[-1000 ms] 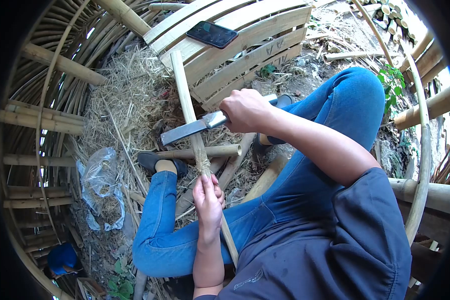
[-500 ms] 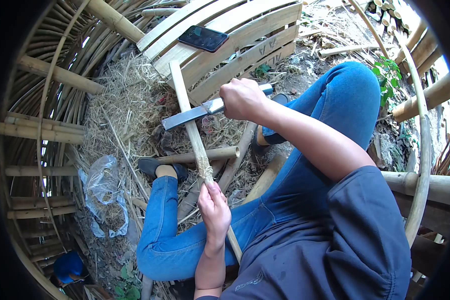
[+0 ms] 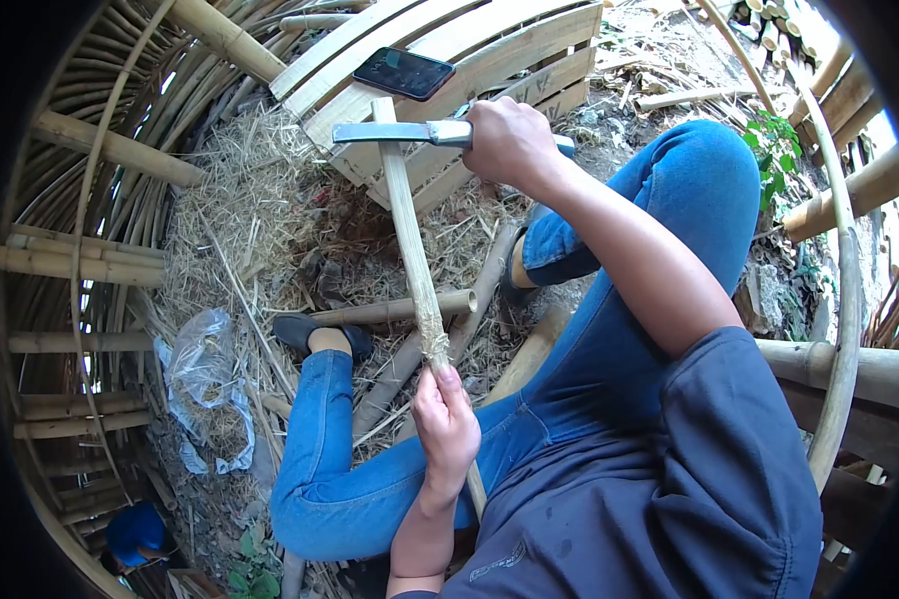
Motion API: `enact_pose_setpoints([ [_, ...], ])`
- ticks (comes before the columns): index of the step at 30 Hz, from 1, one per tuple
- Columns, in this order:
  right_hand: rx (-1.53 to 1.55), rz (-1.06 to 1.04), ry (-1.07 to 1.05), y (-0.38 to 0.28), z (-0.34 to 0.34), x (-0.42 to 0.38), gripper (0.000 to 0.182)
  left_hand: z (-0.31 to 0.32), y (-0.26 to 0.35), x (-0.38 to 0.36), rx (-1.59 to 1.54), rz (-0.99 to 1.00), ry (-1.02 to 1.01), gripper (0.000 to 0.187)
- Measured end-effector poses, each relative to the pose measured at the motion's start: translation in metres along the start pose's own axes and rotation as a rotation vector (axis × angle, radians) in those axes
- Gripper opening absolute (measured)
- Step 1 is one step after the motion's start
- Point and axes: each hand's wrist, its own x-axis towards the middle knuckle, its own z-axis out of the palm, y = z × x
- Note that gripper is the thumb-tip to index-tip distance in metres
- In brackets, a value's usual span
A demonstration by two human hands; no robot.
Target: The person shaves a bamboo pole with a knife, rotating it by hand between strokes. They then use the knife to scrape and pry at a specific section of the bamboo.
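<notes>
My left hand (image 3: 447, 424) is closed round the lower part of a long pale stick (image 3: 410, 235), which looks like split bamboo or wood. Curled shavings (image 3: 434, 339) cling to the stick just above my thumb. In my right hand (image 3: 512, 145) I grip a knife (image 3: 382, 132) with a broad, straight metal blade. A blue end of its handle pokes out beyond my fist. The blade lies across the stick near its far tip. The stick's near end runs down beside my thigh.
A slatted wooden crate (image 3: 479, 65) stands ahead with a phone (image 3: 404, 74) on top. Bamboo lengths (image 3: 390, 307) and dry straw (image 3: 245, 190) cover the ground by my feet. A clear plastic bag (image 3: 205, 364) lies at left. Bamboo walling surrounds me; someone in blue (image 3: 137, 532) is at lower left.
The knife has moved up along the stick to near its far tip. The stick and my left hand have shifted slightly to the right.
</notes>
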Motion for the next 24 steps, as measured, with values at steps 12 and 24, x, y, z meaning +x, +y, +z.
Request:
enact_pose_setpoints([
  [12,0.146,-0.238,-0.179,-0.032,-0.001,-0.031,0.025,-0.03,0.019,0.02,-0.501,-0.321,-0.09,0.03],
  [24,0.06,-0.317,-0.283,-0.043,0.031,-0.053,0.012,-0.047,0.018,0.023,-0.627,-0.361,-0.119,0.036],
])
